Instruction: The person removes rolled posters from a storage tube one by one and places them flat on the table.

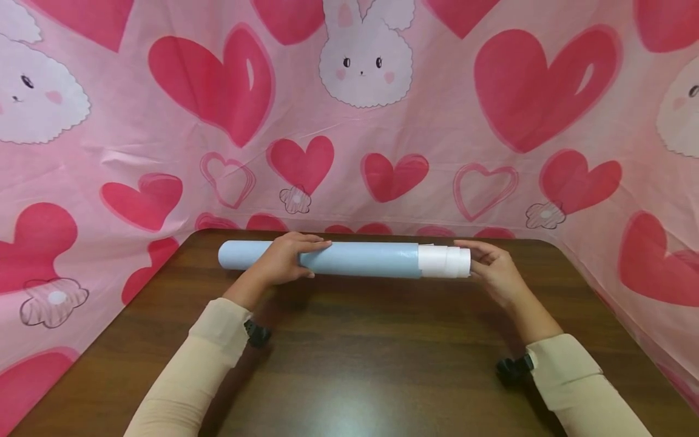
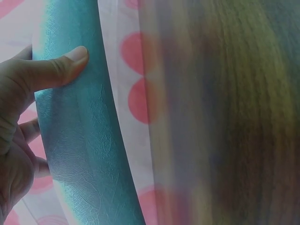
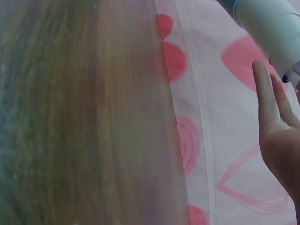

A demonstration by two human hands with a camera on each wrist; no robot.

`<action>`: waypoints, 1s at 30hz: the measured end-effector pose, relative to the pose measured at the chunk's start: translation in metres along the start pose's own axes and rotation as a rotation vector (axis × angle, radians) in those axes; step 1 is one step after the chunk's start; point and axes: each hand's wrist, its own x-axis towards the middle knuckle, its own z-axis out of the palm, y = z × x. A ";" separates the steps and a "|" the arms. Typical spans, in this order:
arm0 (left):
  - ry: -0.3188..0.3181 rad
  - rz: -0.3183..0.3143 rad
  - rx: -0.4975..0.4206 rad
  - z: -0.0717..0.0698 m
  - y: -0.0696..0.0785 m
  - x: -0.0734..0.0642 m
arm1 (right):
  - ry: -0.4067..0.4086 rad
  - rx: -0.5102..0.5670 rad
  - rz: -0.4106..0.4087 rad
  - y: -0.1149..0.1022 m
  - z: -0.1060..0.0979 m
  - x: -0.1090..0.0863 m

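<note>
A long roll of light blue sheet [image 1: 366,259] lies sideways across the far part of the table, its surface finely creased in the left wrist view. White rolled layers [image 1: 443,262] stick out of its right end in steps. My left hand [image 1: 284,258] grips the blue part left of its middle, the thumb [image 2: 70,63] on the near side and the other fingers behind. At the white end is my right hand [image 1: 494,270], its fingers fairly straight. In the right wrist view the fingertips are close below that end; whether they touch it cannot be told.
The brown wooden table [image 1: 349,364] has rounded far corners. A pink cloth [image 1: 349,127] with hearts and rabbits hangs behind it and along both sides. Dark wrist cameras are strapped on the left wrist [image 1: 256,334] and the right wrist [image 1: 513,370].
</note>
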 end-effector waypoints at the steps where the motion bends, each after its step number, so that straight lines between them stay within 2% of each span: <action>1: 0.001 -0.002 -0.004 0.000 0.000 0.000 | -0.028 0.026 0.005 0.001 0.000 0.000; 4: -0.002 -0.008 -0.018 -0.001 0.001 0.000 | -0.098 0.110 0.012 0.005 0.000 0.000; 7: -0.009 -0.012 -0.025 -0.001 0.001 0.000 | -0.126 0.180 0.014 0.008 -0.001 0.000; 19: -0.017 -0.026 -0.012 -0.005 0.000 -0.003 | -0.096 0.236 -0.045 0.008 -0.014 -0.003; 30: -0.016 -0.034 0.002 -0.007 -0.001 -0.009 | -0.065 0.259 -0.055 0.006 -0.026 -0.009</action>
